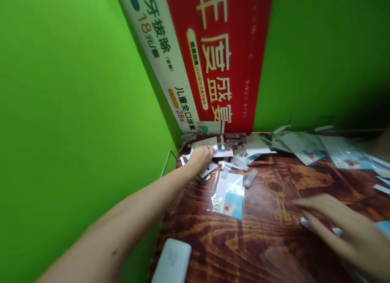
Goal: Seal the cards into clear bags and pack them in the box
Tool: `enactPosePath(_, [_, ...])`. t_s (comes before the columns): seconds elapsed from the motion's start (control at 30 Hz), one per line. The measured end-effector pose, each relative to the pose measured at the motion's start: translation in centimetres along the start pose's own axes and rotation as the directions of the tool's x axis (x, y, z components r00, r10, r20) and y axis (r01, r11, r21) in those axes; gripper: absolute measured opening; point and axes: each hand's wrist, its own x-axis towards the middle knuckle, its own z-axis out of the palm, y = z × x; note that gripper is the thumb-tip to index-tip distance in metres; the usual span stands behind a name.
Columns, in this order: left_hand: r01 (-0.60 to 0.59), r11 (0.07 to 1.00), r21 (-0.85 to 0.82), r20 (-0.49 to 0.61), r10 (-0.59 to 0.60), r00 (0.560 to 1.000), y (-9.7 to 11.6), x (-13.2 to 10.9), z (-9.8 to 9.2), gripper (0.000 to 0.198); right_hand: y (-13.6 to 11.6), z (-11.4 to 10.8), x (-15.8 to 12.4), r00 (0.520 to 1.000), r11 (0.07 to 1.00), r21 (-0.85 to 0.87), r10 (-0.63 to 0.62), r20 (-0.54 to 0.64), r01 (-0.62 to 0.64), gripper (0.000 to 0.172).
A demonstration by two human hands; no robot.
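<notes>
At the far left corner of the table, my left hand (202,156) reaches into a pile of cards and small pieces. Its fingers are curled down by a white card (203,143); what they hold, if anything, is hidden. Just nearer lies a white and blue printed card (230,195) in a clear plastic sleeve, with a small translucent whitish piece (250,178) beside it. Over the right side of the table, my right hand (344,230) is blurred, its fingers stretched out and apart. Small whitish spots show at its fingertips. A faint clear plastic film (283,258) lies to its left.
Several sleeved cards (304,146) lie along the back edge of the wooden table (268,222). A white, rounded flat device (172,260) sits at the front left edge. Green walls (76,92) stand left and behind, with a red and white banner (240,63) in the corner.
</notes>
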Motion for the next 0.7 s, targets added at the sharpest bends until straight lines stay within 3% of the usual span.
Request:
enactPosePath(0.07, [-0.078,0.997,0.025,0.063,0.077,0.995,1.3,-1.6,-1.0,0.029,0.4,2.3,3.1,0.996,0.996,0.081,0.031,0.083,-0.037,0.024])
enactPosePath(0.1, [-0.119,0.992,0.030,0.089,0.116,0.989,2.0,-2.5,-1.6,0.029,0.4,3.7,4.8,0.990,0.988,0.095,0.113,0.087,-0.121,0.025])
enactPosePath(0.23, [-0.296,0.955,0.000,0.144,0.293,0.945,5.0,-6.2,-4.8,0.029,0.0,8.7,10.7,0.972,0.972,0.077,0.217,0.094,-0.224,0.027])
enactPosePath(0.33, [-0.428,0.901,-0.074,0.155,0.434,0.888,6.4,-8.0,-7.3,0.046,-0.2,10.8,14.3,0.958,0.963,0.058,0.252,0.134,-0.261,0.021])
enactPosePath(0.4, [-0.447,0.885,-0.129,0.161,0.464,0.871,6.2,-7.8,-8.5,0.060,-0.3,11.5,16.7,0.950,0.961,0.062,0.253,0.185,-0.268,0.019])
enactPosePath(0.47, [-0.366,0.916,-0.162,0.154,0.390,0.908,4.7,-6.1,-8.8,0.064,-0.3,12.1,19.2,0.939,0.957,0.080,0.252,0.233,-0.277,0.020])
enactPosePath(0.57, [-0.083,0.984,-0.160,0.104,0.101,0.989,0.9,-2.0,-7.6,0.052,-0.1,13.6,22.8,0.916,0.939,0.108,0.285,0.283,-0.326,0.022])
enactPosePath(0.63, [0.116,0.980,-0.160,0.080,-0.105,0.991,-1.5,0.4,-5.9,0.041,0.2,14.9,24.8,0.896,0.921,0.120,0.322,0.307,-0.372,0.023])
enactPosePath(0.7, [0.256,0.950,-0.177,0.062,-0.249,0.967,-2.7,1.3,-3.8,0.034,0.6,16.4,26.6,0.875,0.900,0.127,0.361,0.324,-0.418,0.023])
